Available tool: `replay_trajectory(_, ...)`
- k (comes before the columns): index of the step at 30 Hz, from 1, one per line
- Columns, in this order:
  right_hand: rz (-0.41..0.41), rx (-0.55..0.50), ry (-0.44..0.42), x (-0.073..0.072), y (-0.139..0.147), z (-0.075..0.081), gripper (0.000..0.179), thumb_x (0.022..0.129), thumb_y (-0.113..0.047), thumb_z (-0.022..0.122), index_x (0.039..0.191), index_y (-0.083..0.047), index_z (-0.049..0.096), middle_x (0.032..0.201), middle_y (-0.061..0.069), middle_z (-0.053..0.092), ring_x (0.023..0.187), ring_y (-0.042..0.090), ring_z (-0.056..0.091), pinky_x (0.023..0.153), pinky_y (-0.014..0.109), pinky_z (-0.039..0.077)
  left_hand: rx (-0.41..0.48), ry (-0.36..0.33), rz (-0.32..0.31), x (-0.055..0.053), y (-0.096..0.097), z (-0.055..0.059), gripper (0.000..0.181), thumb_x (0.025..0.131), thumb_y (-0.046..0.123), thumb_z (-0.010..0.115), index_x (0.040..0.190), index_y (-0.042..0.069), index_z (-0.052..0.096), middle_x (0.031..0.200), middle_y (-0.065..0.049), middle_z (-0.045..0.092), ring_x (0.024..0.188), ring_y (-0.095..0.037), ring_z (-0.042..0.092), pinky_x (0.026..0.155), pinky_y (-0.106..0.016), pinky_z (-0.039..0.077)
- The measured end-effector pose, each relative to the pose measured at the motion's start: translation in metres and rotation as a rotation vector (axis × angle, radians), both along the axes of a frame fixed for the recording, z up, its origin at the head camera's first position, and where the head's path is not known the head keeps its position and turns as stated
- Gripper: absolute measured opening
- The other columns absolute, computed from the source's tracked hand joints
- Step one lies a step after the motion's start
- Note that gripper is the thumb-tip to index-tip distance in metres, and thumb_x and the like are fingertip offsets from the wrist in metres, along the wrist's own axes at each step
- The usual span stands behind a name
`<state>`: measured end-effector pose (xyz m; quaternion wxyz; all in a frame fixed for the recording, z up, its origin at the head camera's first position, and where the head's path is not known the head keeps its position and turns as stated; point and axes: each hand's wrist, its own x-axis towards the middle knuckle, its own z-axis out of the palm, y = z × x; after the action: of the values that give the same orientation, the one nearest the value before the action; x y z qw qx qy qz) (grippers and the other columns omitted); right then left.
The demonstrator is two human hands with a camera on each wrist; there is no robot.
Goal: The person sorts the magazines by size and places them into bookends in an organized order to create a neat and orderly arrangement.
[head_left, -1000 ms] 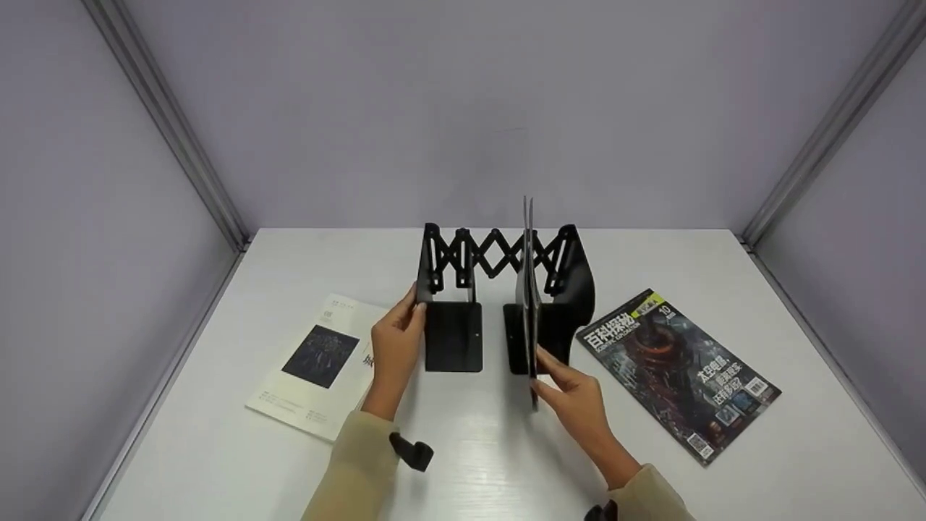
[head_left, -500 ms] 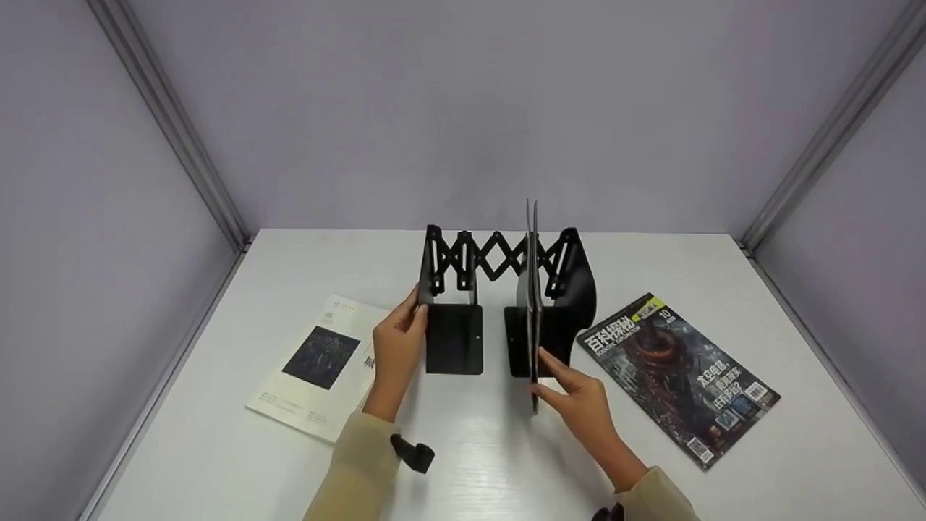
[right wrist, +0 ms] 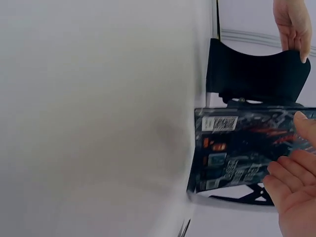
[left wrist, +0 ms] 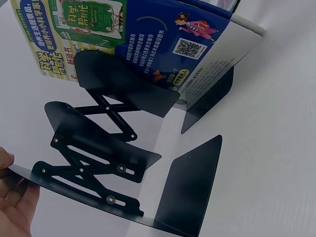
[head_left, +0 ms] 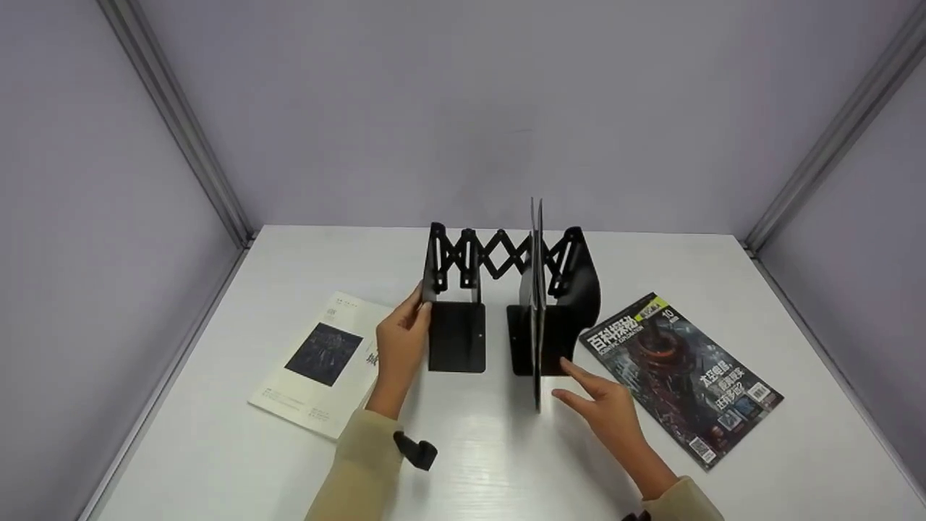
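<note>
A black expandable bookend [head_left: 457, 336] with a scissor lattice stands on the white table. My left hand [head_left: 400, 344] pinches its left end plate, thumb on the inner side; the left wrist view shows this plate [left wrist: 94, 201] gripped at its edge. Two thin magazines [head_left: 537, 304] stand upright, side by side, in the right part of the bookend. One has a blue back cover [left wrist: 158, 44]; the other shows a dark cover [right wrist: 247, 143]. My right hand [head_left: 608, 412] is just right of their near edge, thumb and fingers spread, holding nothing.
A dark-covered magazine [head_left: 680, 376] lies flat to the right of the bookend. A pale book [head_left: 322, 362] lies flat at left, partly behind my left forearm. Grey panels [head_left: 463, 108] wall in the table [head_left: 477, 463] at the back and sides.
My right hand has let go of the upright magazines and drawn back to the right, its fingers parting. The magazines stay standing. My left hand keeps its grip on the bookend.
</note>
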<state>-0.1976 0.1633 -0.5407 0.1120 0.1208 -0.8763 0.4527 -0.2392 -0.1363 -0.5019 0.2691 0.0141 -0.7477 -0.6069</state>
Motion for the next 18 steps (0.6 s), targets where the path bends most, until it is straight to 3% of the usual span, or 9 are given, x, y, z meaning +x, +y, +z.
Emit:
replay_trajectory(8,-0.165,0.068,-0.086,-0.004,0.028,0.005,0.046,0.079,-0.020,0.083,0.122,-0.008,0.071,0.118,0.015,0.070,0.110,0.031,0.068,0.086,0.044,0.058,0.001,-0.006,0.009,0.000,0.001,0.001,0.035,0.097,0.008,0.063,0.131,0.002,0.063,0.131,-0.015,0.065,0.123,-0.029,0.063,0.100,-0.040,0.055)
replay_trajectory(13,-0.192,0.144,-0.046,-0.006,0.045,0.005,0.044,0.079,-0.018,0.083,0.119,-0.004,0.071,0.113,0.020,0.070,0.107,0.040,0.068,0.086,0.051,0.057,0.015,-0.020,0.000,0.001,0.001,0.001,0.035,0.097,0.007,0.063,0.132,0.003,0.063,0.133,-0.015,0.064,0.125,-0.029,0.062,0.101,-0.040,0.054)
replay_trajectory(18,-0.193,0.224,0.026,-0.009,0.057,0.002,0.042,0.075,-0.017,0.085,0.113,-0.003,0.074,0.098,0.021,0.074,0.080,0.034,0.074,0.076,0.050,0.059,0.013,-0.013,0.007,0.000,0.001,0.001,0.035,0.097,0.007,0.063,0.132,0.002,0.063,0.132,-0.017,0.064,0.123,-0.029,0.063,0.099,-0.039,0.055)
